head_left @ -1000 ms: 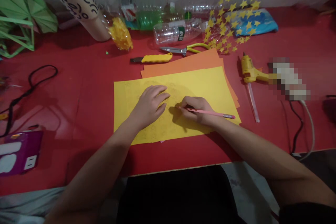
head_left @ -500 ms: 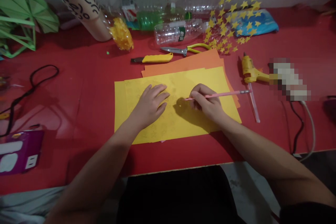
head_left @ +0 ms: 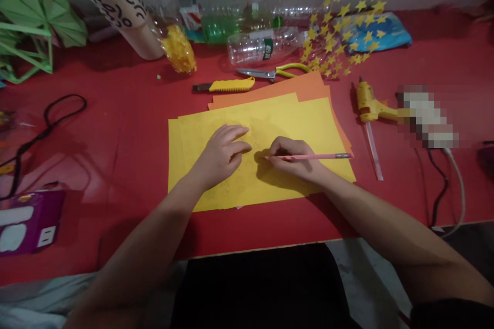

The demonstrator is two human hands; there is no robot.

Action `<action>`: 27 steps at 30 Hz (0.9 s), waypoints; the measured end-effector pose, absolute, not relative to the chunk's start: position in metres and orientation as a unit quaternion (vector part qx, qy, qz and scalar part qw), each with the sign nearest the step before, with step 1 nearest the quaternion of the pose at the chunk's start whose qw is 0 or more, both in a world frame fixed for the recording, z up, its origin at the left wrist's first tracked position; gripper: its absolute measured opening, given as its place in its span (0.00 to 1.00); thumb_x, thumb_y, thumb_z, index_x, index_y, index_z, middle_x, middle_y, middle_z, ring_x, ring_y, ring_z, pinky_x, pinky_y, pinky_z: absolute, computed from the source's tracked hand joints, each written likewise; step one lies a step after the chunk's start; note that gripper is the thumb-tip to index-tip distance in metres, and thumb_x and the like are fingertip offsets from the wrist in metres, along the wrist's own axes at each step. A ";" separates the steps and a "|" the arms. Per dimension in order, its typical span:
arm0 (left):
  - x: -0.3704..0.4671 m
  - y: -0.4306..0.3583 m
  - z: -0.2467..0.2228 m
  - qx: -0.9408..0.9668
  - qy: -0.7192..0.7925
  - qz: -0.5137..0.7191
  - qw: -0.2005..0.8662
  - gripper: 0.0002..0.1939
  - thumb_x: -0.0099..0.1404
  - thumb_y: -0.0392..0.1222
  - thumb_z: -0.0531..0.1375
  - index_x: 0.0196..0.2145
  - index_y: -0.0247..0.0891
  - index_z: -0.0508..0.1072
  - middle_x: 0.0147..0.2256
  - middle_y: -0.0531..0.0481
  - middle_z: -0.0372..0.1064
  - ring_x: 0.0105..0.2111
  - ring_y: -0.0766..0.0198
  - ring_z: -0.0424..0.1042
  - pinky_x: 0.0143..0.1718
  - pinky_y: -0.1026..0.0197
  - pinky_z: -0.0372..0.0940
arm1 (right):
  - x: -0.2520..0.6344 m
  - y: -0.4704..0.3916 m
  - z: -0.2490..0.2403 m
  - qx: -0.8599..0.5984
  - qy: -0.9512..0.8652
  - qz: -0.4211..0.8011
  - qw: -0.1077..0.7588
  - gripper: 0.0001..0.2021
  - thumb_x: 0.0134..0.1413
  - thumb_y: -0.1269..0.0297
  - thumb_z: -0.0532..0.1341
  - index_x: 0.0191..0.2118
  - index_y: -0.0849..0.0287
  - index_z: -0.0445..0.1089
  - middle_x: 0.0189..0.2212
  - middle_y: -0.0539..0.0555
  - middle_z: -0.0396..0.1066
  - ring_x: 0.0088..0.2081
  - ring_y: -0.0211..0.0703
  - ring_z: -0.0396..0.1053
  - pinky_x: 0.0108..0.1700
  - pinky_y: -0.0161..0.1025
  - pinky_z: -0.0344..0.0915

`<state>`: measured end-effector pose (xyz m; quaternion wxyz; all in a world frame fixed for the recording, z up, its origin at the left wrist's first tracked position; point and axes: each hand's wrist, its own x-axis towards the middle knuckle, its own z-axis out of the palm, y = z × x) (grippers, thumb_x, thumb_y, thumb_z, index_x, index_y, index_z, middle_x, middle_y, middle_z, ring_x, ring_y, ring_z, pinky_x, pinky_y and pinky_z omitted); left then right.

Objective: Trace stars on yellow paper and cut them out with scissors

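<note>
Yellow paper lies in overlapping sheets on the red table, with faint pencil marks over its left and middle parts. My left hand rests on the left half of it, fingers stretched out and holding nothing. On the right, my right hand grips a pink pencil. The pencil's tip points left, at the middle of the top sheet; whether it touches the paper I cannot tell. Its eraser end reaches out over the sheet's right side. Orange paper sticks out from beneath the yellow sheets.
Behind the paper lie a yellow utility knife and yellow-handled scissors. Clear plastic bottles and a cluster of yellow stars are farther back. A yellow glue gun lies right, a purple box left.
My right hand has moved slightly left and down, and the pencil now lies more level. The top yellow sheet has shifted a little left and up. My left hand's fingers have drawn closer together.
</note>
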<state>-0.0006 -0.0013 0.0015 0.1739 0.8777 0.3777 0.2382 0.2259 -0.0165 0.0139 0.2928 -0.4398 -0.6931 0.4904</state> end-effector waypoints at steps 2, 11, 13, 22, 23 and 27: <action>-0.001 -0.001 0.001 0.878 0.377 0.238 0.177 0.14 0.66 0.30 0.52 0.38 0.38 0.77 0.52 0.40 0.70 0.55 0.50 0.66 0.56 0.40 0.63 | 0.226 -0.016 0.013 -0.437 -0.697 0.494 0.282 0.04 0.51 0.66 0.58 0.27 0.57 0.62 0.20 0.45 0.61 0.22 0.33 0.54 0.25 0.36 0.50; -0.001 -0.001 0.001 0.877 0.379 0.233 0.179 0.13 0.66 0.31 0.52 0.38 0.38 0.76 0.52 0.40 0.70 0.55 0.50 0.66 0.57 0.40 0.62 | 0.227 -0.017 0.017 -0.429 -0.702 0.503 0.266 0.05 0.52 0.65 0.58 0.27 0.57 0.62 0.20 0.46 0.62 0.22 0.33 0.55 0.25 0.36 0.51; -0.001 -0.001 0.001 0.877 0.379 0.232 0.181 0.13 0.67 0.31 0.52 0.38 0.39 0.76 0.52 0.40 0.70 0.55 0.51 0.66 0.57 0.40 0.62 | 0.226 -0.016 0.017 -0.428 -0.703 0.500 0.269 0.05 0.51 0.65 0.58 0.27 0.57 0.62 0.20 0.46 0.62 0.22 0.33 0.55 0.25 0.36 0.51; -0.001 -0.001 0.001 0.882 0.372 0.237 0.169 0.13 0.66 0.30 0.52 0.38 0.37 0.76 0.52 0.39 0.70 0.54 0.50 0.67 0.56 0.41 0.63 | 0.224 -0.017 0.013 -0.465 -0.704 0.467 0.264 0.05 0.50 0.64 0.57 0.26 0.56 0.61 0.20 0.46 0.62 0.22 0.34 0.56 0.24 0.36 0.50; -0.001 -0.001 0.000 0.882 0.372 0.236 0.168 0.13 0.66 0.30 0.52 0.38 0.38 0.76 0.52 0.40 0.70 0.54 0.51 0.67 0.56 0.41 0.63 | 0.223 -0.017 0.013 -0.469 -0.703 0.462 0.269 0.05 0.50 0.65 0.58 0.26 0.56 0.60 0.19 0.46 0.61 0.22 0.34 0.55 0.24 0.36 0.50; -0.001 -0.001 0.000 0.881 0.374 0.236 0.168 0.13 0.66 0.30 0.52 0.38 0.38 0.76 0.52 0.40 0.70 0.54 0.51 0.66 0.56 0.41 0.63 | 0.222 -0.018 0.013 -0.478 -0.699 0.453 0.278 0.06 0.50 0.65 0.58 0.26 0.56 0.59 0.18 0.45 0.59 0.21 0.34 0.52 0.24 0.36 0.48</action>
